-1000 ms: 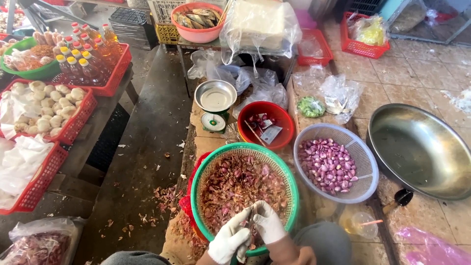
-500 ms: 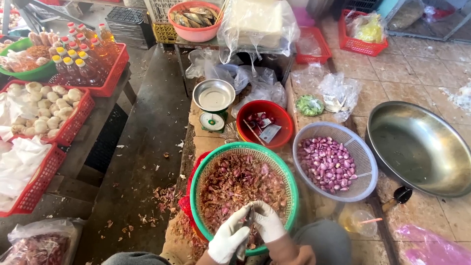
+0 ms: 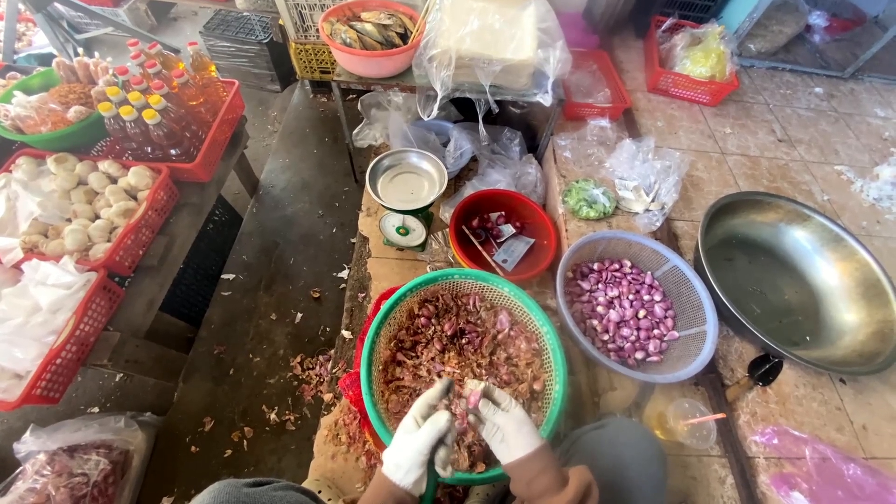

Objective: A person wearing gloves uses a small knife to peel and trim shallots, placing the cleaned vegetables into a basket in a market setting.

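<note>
Shallot (image 3: 464,397) pinched between both gloved hands over green basket (image 3: 373,347) of skins. Left hand (image 3: 417,446) curled around knife handle, right hand (image 3: 502,423) fingers closed on bulb. Grey basket (image 3: 695,317) roughly half full of peeled shallots (image 3: 623,310); unpeeled stock not identifiable.

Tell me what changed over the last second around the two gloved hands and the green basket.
Very little. The left hand and right hand, both in white gloves, stay close together over the near rim of the green basket, working a shallot between the fingertips; only slight finger shifts show. Nothing was picked up or dropped. The white basket of peeled shallots, red bowl, scale and metal basin stayed put.
</note>
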